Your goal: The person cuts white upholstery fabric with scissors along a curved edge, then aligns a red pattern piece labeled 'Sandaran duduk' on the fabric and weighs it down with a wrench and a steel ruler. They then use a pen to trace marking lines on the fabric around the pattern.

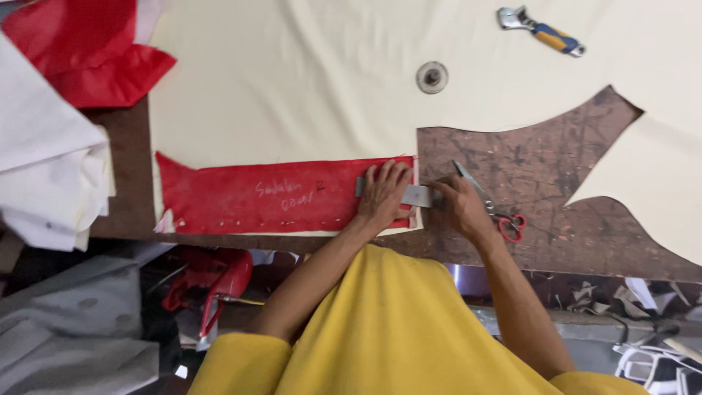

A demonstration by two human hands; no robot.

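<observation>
Down on the tabletop (556, 175), the red pattern piece (270, 196) lies flat, a long strip with handwriting in white near its middle and a row of small dots along its near edge. It sits on top of the cream fabric (292, 88), close to the tabletop's near edge. The left hand (384, 192) is spread flat, fingers fanned, pressing down the strip's right end. Under those fingers, a small grey metal ruler (417, 196) crosses the strip's right edge and pokes out onto bare wood. The right hand (459, 205) has its grip pressed together at the ruler's outer end; what it pinches there is hidden by the fingers. Scissors with red handles (497, 212) lie just beside that hand, blades pointing away.

Edges now: the cream fabric ends right at the strip's right end, with a curved cutout exposing scratched dark wood. A round metal weight (432, 77) rests on the cream above, well apart. A blue-and-yellow knife (545, 32) lies far off. Piles of red and white cloth (51, 124) crowd the left.
</observation>
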